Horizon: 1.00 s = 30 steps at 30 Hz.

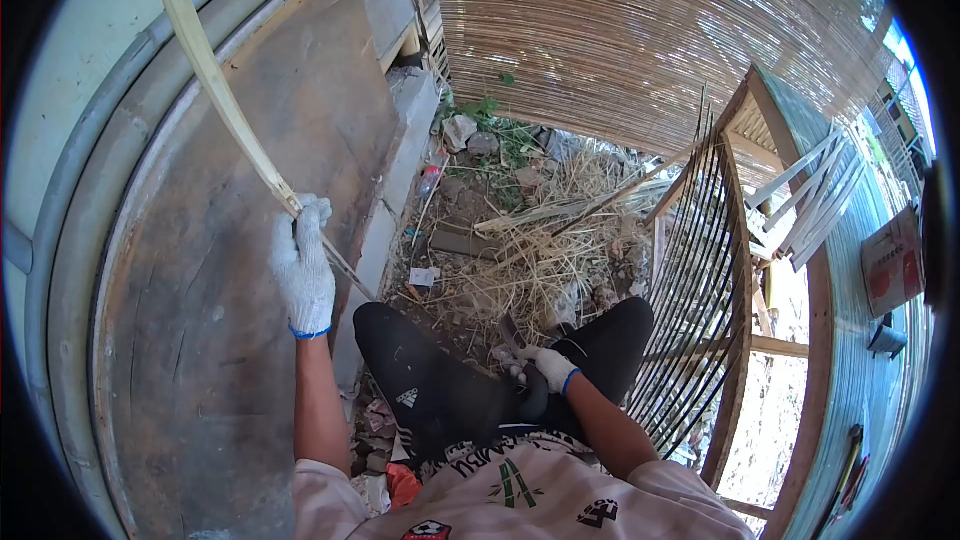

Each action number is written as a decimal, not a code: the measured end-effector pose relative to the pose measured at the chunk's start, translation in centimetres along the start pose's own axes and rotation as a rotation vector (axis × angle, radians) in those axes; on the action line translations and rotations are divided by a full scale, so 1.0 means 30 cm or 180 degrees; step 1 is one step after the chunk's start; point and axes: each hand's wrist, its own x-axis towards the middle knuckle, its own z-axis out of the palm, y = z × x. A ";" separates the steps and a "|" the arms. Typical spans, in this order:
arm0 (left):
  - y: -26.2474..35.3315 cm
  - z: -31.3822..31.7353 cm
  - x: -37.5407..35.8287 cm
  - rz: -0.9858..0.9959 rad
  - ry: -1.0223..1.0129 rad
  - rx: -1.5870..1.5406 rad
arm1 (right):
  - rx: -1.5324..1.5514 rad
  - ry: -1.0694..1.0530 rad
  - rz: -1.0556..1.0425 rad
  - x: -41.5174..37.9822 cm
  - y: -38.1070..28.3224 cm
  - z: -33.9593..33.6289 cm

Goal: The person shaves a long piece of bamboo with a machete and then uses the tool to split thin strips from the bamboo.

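My left hand (305, 265), in a white knit glove with a blue cuff, is closed round a long pale bamboo strip (222, 90). The strip curves up to the top left of the view, and its thinner end slants down past the hand towards my knee. Low between my knees, my right hand (548, 367), gloved the same way, is closed on a knife. The dark blade (510, 331) of the knife points up and away from me; its handle is mostly hidden by the fingers.
Bamboo shavings (540, 260) and rubble cover the ground ahead. At left stands a large brown board (240, 230) beside grey pipes (75, 240). A slatted wooden frame (700, 310) leans at right, near a cardboard box (893, 260). A bamboo screen (600, 30) closes the back.
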 end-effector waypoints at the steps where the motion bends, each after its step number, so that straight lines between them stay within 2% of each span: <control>1: -0.008 0.026 0.003 -0.0052 0.0028 -0.0160 | -0.0085 0.0080 0.0049 0.001 -0.001 0.021; 3: -0.036 0.071 0.005 -0.0097 0.0029 -0.0310 | -0.0234 0.0058 -0.0054 -0.025 0.000 0.036; 5: -0.080 0.114 0.001 -0.0292 0.0029 -0.0758 | 0.0097 -0.0132 -0.0147 -0.025 -0.001 0.035; 7: -0.144 0.161 -0.017 -0.0300 -0.0029 -0.0966 | 0.0125 -0.0052 -0.0192 -0.049 -0.007 0.070; 9: -0.197 0.220 -0.040 -0.0464 0.0187 -0.1393 | 0.0151 0.0033 -0.0275 -0.038 -0.016 0.060; 11: -0.245 0.261 -0.066 -0.0596 0.0228 -0.1533 | 0.0105 -0.0749 -0.0279 0.023 0.014 0.000; 12: -0.264 0.286 -0.081 -0.0577 0.0346 -0.1648 | 0.0125 -0.0753 -0.0298 0.038 0.021 -0.009; 14: -0.300 0.316 -0.097 -0.0588 0.0402 -0.1879 | 0.0148 -0.0322 -0.0251 0.032 0.032 0.015; 15: -0.318 0.319 -0.103 -0.0589 0.0374 -0.1879 | 0.0173 -0.0322 -0.0262 0.030 0.029 0.027; 17: -0.317 0.323 -0.125 -0.0317 -0.0126 -0.0607 | 0.0055 -0.0200 -0.0245 0.019 0.026 0.036; 21: -0.289 0.271 -0.183 -0.0284 0.0241 -0.0982 | 0.0191 -0.0117 -0.0336 -0.002 0.017 0.058; 23: -0.182 0.194 -0.170 -0.0144 0.0278 -0.0728 | 0.0554 -0.0533 -0.0183 0.028 0.042 0.014; 25: -0.063 0.139 -0.149 0.0217 0.0719 -0.0842 | 0.0511 -0.0436 -0.0104 -0.006 0.029 0.046; 26: -0.027 0.107 -0.139 0.0207 0.0739 -0.0799 | 0.0737 -0.0555 -0.0032 -0.013 0.023 0.055; 27: 0.001 0.078 -0.124 0.0485 0.0880 -0.0961 | 0.0950 -0.0672 0.0027 -0.022 0.013 0.065; 28: 0.030 0.057 -0.111 0.0768 0.1017 -0.1130 | 0.0884 -0.0489 0.0031 -0.040 0.008 0.088; 30: 0.106 0.027 -0.089 0.0759 0.1230 -0.1184 | 0.1012 -0.0545 0.0167 -0.063 0.001 0.106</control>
